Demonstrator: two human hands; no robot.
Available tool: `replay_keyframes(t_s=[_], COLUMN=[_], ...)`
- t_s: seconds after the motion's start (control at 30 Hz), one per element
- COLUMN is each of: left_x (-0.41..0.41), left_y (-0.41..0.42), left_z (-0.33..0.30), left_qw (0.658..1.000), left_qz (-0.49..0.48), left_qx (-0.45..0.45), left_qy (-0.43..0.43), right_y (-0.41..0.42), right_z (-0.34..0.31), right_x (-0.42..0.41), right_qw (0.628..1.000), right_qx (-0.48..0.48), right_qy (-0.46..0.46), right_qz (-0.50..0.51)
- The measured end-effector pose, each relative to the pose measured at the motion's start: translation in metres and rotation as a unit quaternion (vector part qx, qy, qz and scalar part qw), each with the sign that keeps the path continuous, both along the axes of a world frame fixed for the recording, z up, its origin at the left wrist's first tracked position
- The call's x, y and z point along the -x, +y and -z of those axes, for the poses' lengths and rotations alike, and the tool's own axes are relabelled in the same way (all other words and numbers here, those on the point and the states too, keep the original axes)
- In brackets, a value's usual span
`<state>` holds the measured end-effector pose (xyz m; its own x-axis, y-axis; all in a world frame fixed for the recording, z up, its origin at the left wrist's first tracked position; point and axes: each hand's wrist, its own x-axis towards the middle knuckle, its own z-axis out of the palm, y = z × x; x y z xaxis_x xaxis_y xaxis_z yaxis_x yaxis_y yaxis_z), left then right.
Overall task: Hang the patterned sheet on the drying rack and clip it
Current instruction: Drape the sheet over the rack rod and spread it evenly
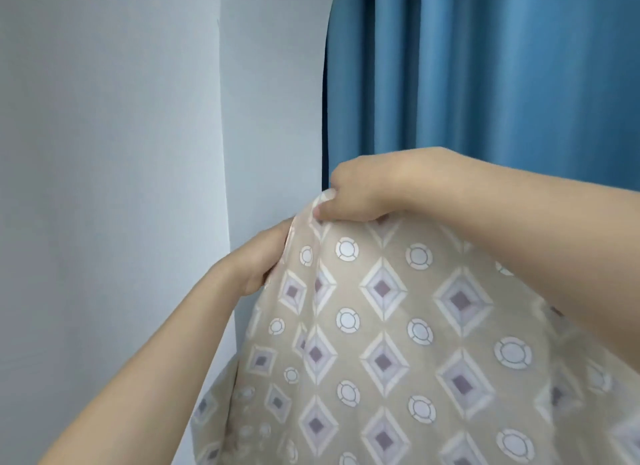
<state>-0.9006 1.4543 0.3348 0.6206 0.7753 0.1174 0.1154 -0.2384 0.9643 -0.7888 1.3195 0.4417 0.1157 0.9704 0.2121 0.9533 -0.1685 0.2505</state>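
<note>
**Two hands raising a patterned sheet before a wall corner and curtain**

The drying rack and any clips lie outside the view. The patterned sheet (381,343) runs off the bottom and right edges, so its full extent cannot be judged. The fingers of the left hand (256,260) are hidden behind the fabric edge; only the back of the hand and the wrist show. Both forearms are cut off by the frame edges. One sheet, two hands, and one curtain are visible. The right hand (367,191) pinches the top edge of the sheet, thumb pressed on the front and fingers curled behind. The left hand grips the sheet's side edge just below and to the left, close to the right hand. The sheet is held up in the air in front of the wall (104,153), draping down from both grips. It is thin beige cloth printed with rows of diamonds and segmented rings. The blue curtain (485,76) hangs in smooth vertical folds behind.
</note>
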Motion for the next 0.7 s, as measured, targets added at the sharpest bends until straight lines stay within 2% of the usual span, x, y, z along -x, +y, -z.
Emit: replay_keyframes(t_s=[0.1,0.17,0.3,0.4,0.53,0.57,0.7], left_x=[0.017,0.025,0.031,0.028,0.025,0.021,-0.005], left_y=[-0.02,-0.027,-0.036,-0.037,-0.019,-0.014,0.005], left_z=[0.032,0.055,0.091,0.091,0.039,0.015,-0.079], left_qw=[0.998,0.996,0.968,0.922,0.843,0.837,0.849], left_qz=[-0.001,-0.035,-0.163,-0.263,-0.395,-0.396,-0.389], left_qx=[0.03,0.003,-0.175,-0.281,-0.365,-0.378,-0.352], left_qy=[-0.059,-0.083,-0.08,-0.035,-0.014,-0.01,-0.061], right_y=[-0.003,-0.009,-0.025,-0.041,-0.043,-0.04,-0.032], right_z=[0.014,0.017,0.017,0.013,-0.001,-0.009,-0.043], right_x=[-0.004,-0.006,-0.017,-0.03,-0.048,-0.054,-0.072], right_qw=[0.995,0.989,0.989,0.99,0.99,0.988,0.962], right_qx=[-0.09,-0.135,-0.14,-0.131,-0.14,-0.157,-0.274], right_qy=[-0.031,-0.041,-0.03,-0.05,-0.001,0.001,0.004], right_qz=[-0.031,-0.048,-0.019,-0.009,-0.017,-0.011,0.019])
